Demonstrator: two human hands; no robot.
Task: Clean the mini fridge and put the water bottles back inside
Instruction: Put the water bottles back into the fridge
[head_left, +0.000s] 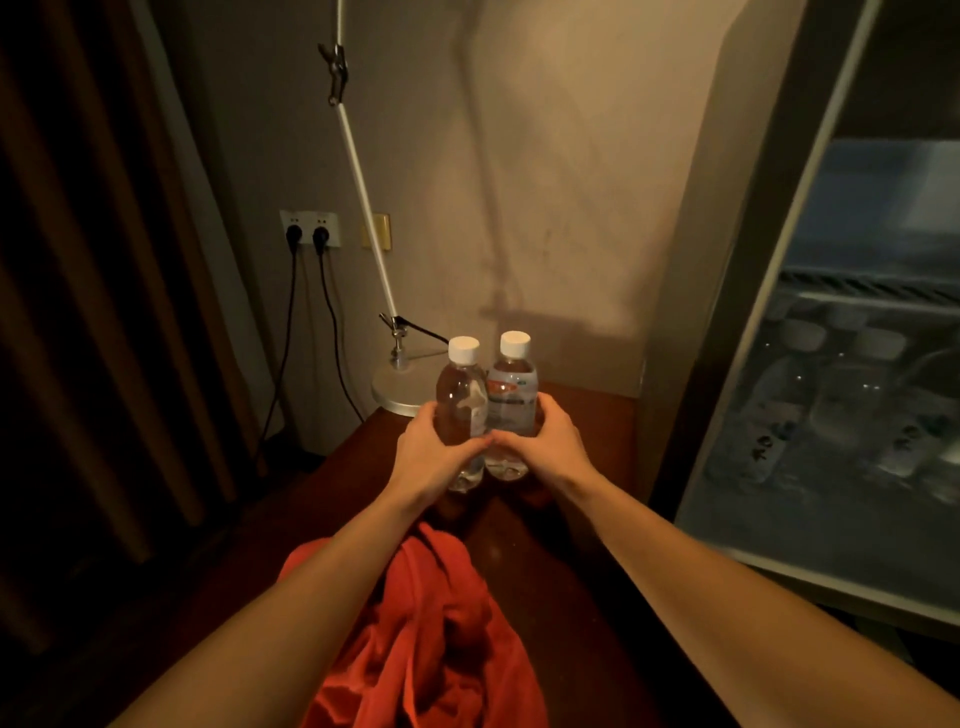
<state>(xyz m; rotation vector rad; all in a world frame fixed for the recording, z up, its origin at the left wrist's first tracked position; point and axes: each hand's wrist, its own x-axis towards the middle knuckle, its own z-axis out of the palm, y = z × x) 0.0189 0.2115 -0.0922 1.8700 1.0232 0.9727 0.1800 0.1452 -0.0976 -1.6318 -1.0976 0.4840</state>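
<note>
Two clear water bottles with white caps stand side by side on the dark wooden table (582, 519). My left hand (431, 457) wraps the left bottle (460, 395), and my right hand (550, 441) wraps the right bottle (511, 389), which has a red and white label. My thumbs meet in front of the pair. At the right the mini fridge (852, 395) stands with its door open, and several bottles (789, 405) show dimly inside under a wire shelf.
A crumpled red cloth (431, 634) lies on the table near me, under my forearms. A desk lamp's round base (400, 389) and white arm (363, 197) stand behind the bottles. Wall sockets with two black plugs (309, 236) sit left, beside dark curtains (93, 291).
</note>
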